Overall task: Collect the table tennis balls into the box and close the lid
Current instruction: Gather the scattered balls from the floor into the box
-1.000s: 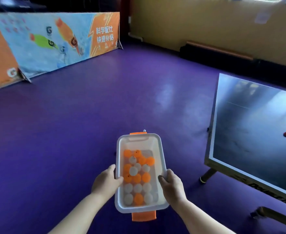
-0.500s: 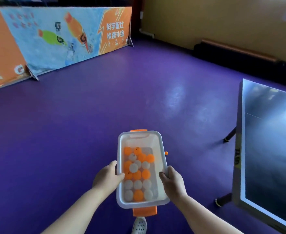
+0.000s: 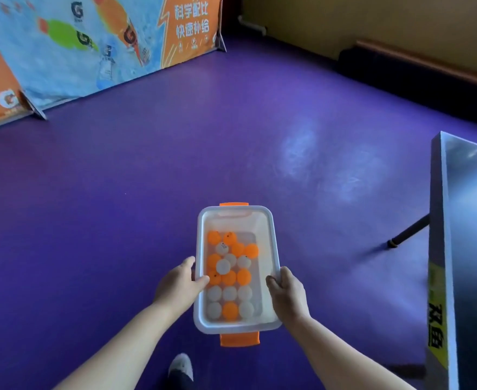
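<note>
I carry a white plastic box [image 3: 273, 249] with orange latches at both short ends, held out in front of me above the purple floor. Inside lie several orange and white table tennis balls [image 3: 228, 277]. My left hand [image 3: 179, 284] grips the box's left rim, thumb hooked over the edge. On the opposite rim my right hand [image 3: 286, 294] holds on the same way. No lid is in view.
The corner of a table tennis table [image 3: 462, 249] stands at the right, one leg [image 3: 409, 230] reaching the floor. A printed barrier banner [image 3: 91, 46] lines the far left. A dark bench [image 3: 417, 68] runs along the yellow wall. My shoe [image 3: 181, 367] shows below the box.
The view has swung left: the table has slid toward the right edge and the banner looms larger. Both hands keep the same hold on the box.
</note>
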A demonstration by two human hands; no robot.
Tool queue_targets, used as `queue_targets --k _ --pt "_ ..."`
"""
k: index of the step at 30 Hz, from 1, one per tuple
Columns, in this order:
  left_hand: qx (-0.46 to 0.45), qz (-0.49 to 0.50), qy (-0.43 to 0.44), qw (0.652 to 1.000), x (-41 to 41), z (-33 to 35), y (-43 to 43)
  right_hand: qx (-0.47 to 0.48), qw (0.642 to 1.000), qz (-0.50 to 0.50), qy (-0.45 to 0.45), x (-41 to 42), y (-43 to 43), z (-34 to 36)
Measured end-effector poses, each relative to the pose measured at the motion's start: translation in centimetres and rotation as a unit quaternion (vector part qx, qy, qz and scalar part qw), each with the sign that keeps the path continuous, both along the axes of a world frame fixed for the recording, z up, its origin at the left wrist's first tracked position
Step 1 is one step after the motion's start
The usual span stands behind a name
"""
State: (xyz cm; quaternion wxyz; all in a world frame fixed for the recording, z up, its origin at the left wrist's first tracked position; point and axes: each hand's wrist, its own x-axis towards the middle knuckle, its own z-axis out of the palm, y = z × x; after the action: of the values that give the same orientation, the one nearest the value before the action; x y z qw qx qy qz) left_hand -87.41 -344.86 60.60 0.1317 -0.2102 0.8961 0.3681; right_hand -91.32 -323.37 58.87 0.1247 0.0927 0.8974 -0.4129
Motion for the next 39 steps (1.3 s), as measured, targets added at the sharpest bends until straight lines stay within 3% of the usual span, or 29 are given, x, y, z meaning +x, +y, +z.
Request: queue_targets --k 11,21,29,39 --pt "0.044 -0.062 -0.006 0.997 -20.0 -4.2 -4.5 -0.01 0.993 -0.117 -0.032 -16.0 -3.4 -3.0" --pt "0.018 -0.041 -0.061 0.997 -32.3 -14.4 -6.0 0.078 0.973 -0.2 -0.085 -24.7 2.0 -11.4" --pt "-0.026 -0.025 -0.161 0.986 -34.9 -32.8 -3.7 0.091 0.962 -0.222 -0.132 -28.7 8.1 -26.9" --pt "-0.071 -0.013 -0.254 0.964 -34.3 -59.3 -8.2 0.081 0.978 -0.18 -0.07 -35.3 6.3 -51.2"
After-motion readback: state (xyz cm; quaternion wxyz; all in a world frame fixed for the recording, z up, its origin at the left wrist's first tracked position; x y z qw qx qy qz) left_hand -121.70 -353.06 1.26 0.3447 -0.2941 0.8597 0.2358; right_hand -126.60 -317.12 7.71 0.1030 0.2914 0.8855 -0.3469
